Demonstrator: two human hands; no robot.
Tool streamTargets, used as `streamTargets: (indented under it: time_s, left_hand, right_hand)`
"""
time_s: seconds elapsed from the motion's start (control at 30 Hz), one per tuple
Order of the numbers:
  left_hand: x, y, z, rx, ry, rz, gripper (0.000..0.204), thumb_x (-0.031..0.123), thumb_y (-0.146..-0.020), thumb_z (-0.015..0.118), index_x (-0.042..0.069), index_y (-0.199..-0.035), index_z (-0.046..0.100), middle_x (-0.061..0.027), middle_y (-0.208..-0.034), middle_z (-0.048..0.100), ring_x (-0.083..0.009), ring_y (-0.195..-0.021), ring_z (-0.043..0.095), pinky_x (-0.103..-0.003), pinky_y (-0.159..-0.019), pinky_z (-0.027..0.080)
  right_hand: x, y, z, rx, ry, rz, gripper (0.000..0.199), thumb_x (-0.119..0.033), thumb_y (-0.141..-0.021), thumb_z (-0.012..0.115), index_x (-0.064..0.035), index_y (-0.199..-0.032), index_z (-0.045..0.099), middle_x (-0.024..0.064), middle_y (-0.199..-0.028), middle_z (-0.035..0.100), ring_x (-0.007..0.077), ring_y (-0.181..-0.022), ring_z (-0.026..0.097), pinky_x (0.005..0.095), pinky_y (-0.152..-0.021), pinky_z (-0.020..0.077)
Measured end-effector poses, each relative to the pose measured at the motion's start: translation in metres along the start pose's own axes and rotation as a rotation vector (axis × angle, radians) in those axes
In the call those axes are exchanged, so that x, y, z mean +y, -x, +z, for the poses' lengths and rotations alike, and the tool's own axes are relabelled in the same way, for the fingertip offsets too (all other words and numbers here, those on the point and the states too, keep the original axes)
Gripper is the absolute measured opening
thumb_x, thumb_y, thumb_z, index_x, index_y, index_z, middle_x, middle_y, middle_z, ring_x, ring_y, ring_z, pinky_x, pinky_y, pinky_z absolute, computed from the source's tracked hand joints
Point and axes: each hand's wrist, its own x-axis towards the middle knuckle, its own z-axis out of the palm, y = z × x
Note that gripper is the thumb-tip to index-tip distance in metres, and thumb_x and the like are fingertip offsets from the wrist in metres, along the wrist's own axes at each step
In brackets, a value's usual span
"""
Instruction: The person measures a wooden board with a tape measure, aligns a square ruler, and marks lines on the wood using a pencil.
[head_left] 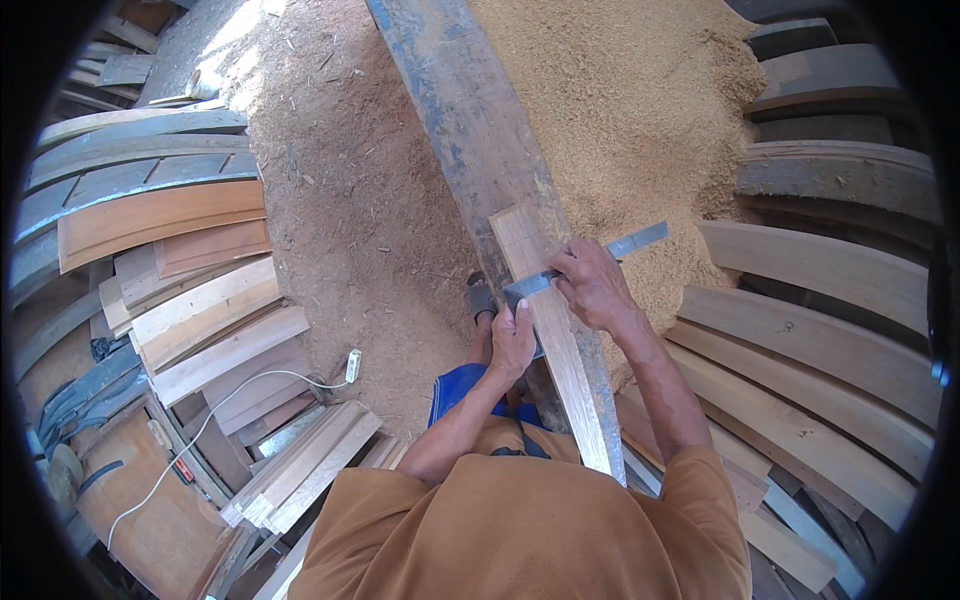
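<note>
A narrow light wooden board (557,330) lies lengthwise on a worn plank bench (470,110) and reaches back toward my body. Across the board sits a metal square (637,240), its blade sticking out past the right side. My left hand (513,345) grips the square at the board's left edge, thumb pointing up along it. Over the blade, my right hand (592,283) is closed with its fingertips pinched together close to the board; whatever they hold is hidden.
Sawdust (630,110) is heaped right of the bench. Stacked planks (810,400) line the right side, and more boards (200,310) lie at left. A white cord with a socket end (353,366) runs over the left boards. My sandalled foot (480,298) rests beside the bench.
</note>
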Motion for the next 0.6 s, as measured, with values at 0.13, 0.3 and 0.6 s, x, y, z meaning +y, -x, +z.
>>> streamTargets:
  time_s: [0.13, 0.3, 0.6]
  left_hand:
    - [0.0, 0.0, 0.0, 0.002, 0.016, -0.003, 0.04, 0.032, -0.112, 0.042, 0.0, -0.13, 0.058, -0.0055, -0.116, 0.068, -0.0118, -0.105, 0.06, -0.031, -0.094, 0.049]
    - [-0.002, 0.0, -0.001, -0.002, 0.017, -0.01, 0.04, 0.032, -0.112, 0.043, 0.0, -0.131, 0.057, -0.005, -0.116, 0.068, -0.0112, -0.105, 0.06, -0.031, -0.094, 0.049]
    - [0.003, 0.002, 0.001, 0.045, -0.024, -0.019, 0.04, 0.033, -0.112, 0.043, 0.0, -0.128, 0.059, -0.0042, -0.112, 0.068, -0.0112, -0.101, 0.059, -0.031, -0.093, 0.049]
  right_hand:
    - [0.001, -0.001, 0.0, -0.014, 0.014, -0.003, 0.018, -0.011, -0.084, 0.074, -0.0061, -0.1, 0.07, 0.0114, -0.096, 0.059, 0.0334, -0.095, 0.058, 0.0446, -0.084, 0.0464]
    - [0.001, -0.002, 0.001, -0.032, 0.025, -0.005, 0.018, -0.012, -0.084, 0.074, -0.0068, -0.101, 0.071, 0.0109, -0.096, 0.059, 0.0329, -0.095, 0.058, 0.0446, -0.083, 0.0464]
    - [-0.002, 0.001, -0.005, -0.005, -0.005, 0.002, 0.02, -0.013, -0.084, 0.074, -0.0061, -0.103, 0.071, 0.0115, -0.096, 0.06, 0.0338, -0.096, 0.059, 0.045, -0.084, 0.047]
